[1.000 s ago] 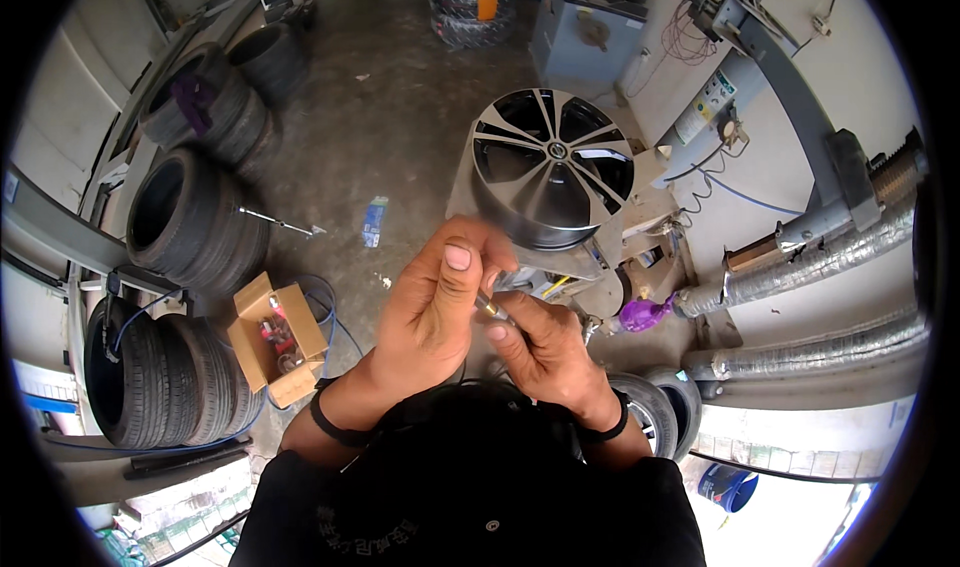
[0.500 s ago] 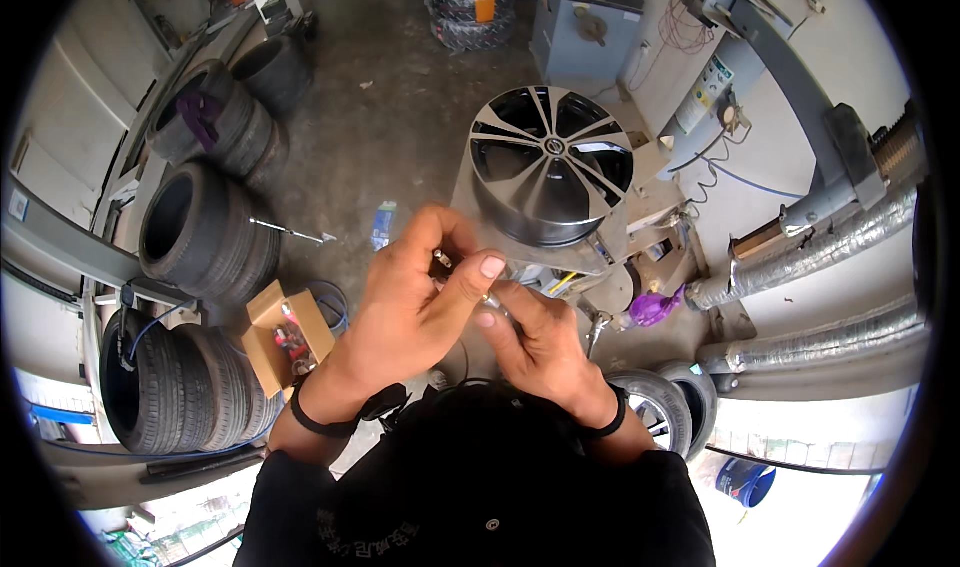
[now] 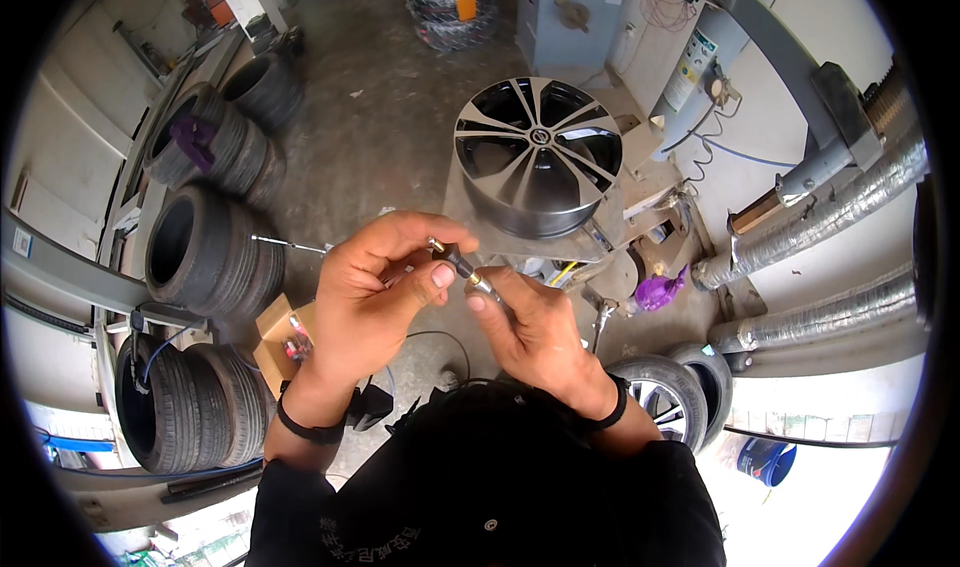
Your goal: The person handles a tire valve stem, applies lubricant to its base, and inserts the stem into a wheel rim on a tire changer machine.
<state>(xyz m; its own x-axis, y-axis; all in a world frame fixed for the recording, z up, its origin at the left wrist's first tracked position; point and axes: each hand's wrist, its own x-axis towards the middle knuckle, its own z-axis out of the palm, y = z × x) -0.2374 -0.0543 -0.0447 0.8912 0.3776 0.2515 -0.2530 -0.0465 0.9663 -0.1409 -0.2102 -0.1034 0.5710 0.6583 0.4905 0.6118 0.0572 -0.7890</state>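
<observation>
In front of my chest I hold a small tire valve (image 3: 456, 260), with a black rubber middle and brass-coloured ends. My left hand (image 3: 375, 287) is closed on its rubber part between thumb and fingers, its upper brass end poking out above. My right hand (image 3: 530, 327) pinches a slim silver metal piece (image 3: 487, 289) that meets the lower brass end; most of that piece is hidden by the fingers. Beyond my hands a black and silver alloy wheel rim (image 3: 540, 157) lies face up on a grey machine table (image 3: 460, 207), with no tire on it.
Worn tires (image 3: 190, 247) line the left side, near an open cardboard box (image 3: 275, 352) and a long metal tool (image 3: 288, 244). To the right are a purple cloth (image 3: 660, 289), a mounted wheel (image 3: 655, 397) and a grey machine arm (image 3: 790, 67). A grey cabinet (image 3: 565, 27) stands behind.
Both hands have shifted slightly and the left has turned, so more of the tire valve shows between them. The whole view has swung a little to the right.
</observation>
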